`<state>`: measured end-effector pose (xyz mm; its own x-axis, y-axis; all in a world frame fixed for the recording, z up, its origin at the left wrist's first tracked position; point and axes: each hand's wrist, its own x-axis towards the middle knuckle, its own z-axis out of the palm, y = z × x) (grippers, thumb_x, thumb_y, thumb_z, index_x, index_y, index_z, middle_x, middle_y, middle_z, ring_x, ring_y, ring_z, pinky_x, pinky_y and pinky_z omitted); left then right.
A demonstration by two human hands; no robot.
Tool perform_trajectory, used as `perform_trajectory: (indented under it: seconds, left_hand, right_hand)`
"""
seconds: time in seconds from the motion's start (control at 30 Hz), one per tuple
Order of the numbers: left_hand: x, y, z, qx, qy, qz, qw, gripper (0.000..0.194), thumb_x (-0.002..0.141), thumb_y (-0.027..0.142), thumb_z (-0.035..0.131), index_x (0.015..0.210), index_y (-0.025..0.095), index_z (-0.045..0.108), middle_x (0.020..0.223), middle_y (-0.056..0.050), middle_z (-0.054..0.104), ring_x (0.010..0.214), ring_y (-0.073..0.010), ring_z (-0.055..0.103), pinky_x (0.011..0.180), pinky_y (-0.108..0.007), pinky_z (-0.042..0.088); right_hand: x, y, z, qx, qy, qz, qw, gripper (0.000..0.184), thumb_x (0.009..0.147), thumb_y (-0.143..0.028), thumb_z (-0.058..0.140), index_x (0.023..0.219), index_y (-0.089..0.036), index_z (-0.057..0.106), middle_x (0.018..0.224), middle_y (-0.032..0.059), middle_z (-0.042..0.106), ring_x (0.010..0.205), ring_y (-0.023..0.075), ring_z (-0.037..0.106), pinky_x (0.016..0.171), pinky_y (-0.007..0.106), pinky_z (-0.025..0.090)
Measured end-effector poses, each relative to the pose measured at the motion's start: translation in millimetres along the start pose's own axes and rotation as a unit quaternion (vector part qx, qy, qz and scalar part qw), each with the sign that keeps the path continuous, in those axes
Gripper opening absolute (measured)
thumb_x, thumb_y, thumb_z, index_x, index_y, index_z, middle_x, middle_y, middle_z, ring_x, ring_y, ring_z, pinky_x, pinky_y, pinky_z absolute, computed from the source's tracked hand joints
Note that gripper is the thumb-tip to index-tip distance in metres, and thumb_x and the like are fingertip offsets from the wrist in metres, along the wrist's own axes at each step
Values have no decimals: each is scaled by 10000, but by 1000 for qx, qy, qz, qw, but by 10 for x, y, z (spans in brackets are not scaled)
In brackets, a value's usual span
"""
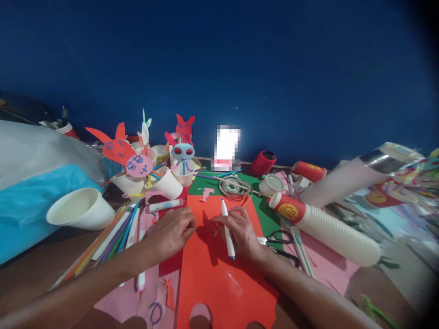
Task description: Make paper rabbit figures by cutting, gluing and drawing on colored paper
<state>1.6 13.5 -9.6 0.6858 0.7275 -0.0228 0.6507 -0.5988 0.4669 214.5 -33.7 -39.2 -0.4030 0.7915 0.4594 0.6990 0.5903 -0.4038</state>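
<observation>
My right hand [244, 233] holds a white marker [227, 230] above the orange-red paper [219, 283], with a blue tip at its upper end and blue at its lower end. My left hand [173, 232] is at the left edge of that paper, its fingers curled in. Whatever those fingers may hold is hidden. Between the hands, a small pale piece [214, 232] lies on the sheet. Another marker [166, 205] lies just beyond my left hand. Black-handled scissors [279, 237] are beside my right wrist.
Paper cups [166, 185] with paper animal faces [118, 151] stand back left. Several pens [118, 233] lie near a large paper cup [82, 208]. On the right are a cup stack [336, 233], a utility knife [302, 251] and a red thread spool [263, 162]. Coiled cord [235, 186] lies ahead.
</observation>
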Motion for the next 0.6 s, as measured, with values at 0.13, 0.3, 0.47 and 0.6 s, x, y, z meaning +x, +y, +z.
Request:
perform_trajectory:
  seconds: [0.13, 0.3, 0.47, 0.6]
  left_hand:
    - [-7, -14, -15, -3, 11, 4, 1000, 236, 856, 279, 364, 860, 182, 579, 814, -45, 543, 755, -178, 518, 672, -291, 375]
    - [-19, -40, -19, 11, -4, 7, 1000, 249, 856, 259, 357, 758, 176, 570, 805, -45, 523, 736, -169, 514, 657, -287, 377]
    - [-26, -40, -10, 10, -6, -7, 1000, 192, 833, 246, 396, 740, 175, 547, 803, -42, 526, 726, -167, 517, 646, -287, 372]
    - [-17, -25, -21, 5, -1, -14, 1000, 150, 807, 205, 420, 705, 179, 526, 771, -30, 528, 694, -161, 506, 613, -279, 355]
  right_hand:
    - [16, -22, -58, 5, 9, -7, 1000, 289, 779, -80, 429, 1025, -203, 519, 804, 28, 649, 683, 155, 529, 822, 374, 306]
    - [21, -27, -162, -22, -47, -98, 994, 276, 757, -73, 438, 986, -207, 514, 787, 11, 654, 698, 148, 546, 892, 419, 270]
    - [23, 89, -207, -77, -76, -131, 985, 253, 783, -85, 416, 982, -202, 520, 726, 13, 634, 688, 148, 546, 926, 450, 242]
    - [58, 141, -230, -89, -47, -71, 992, 248, 781, -77, 427, 963, -209, 534, 687, -2, 619, 653, 146, 542, 925, 444, 237]
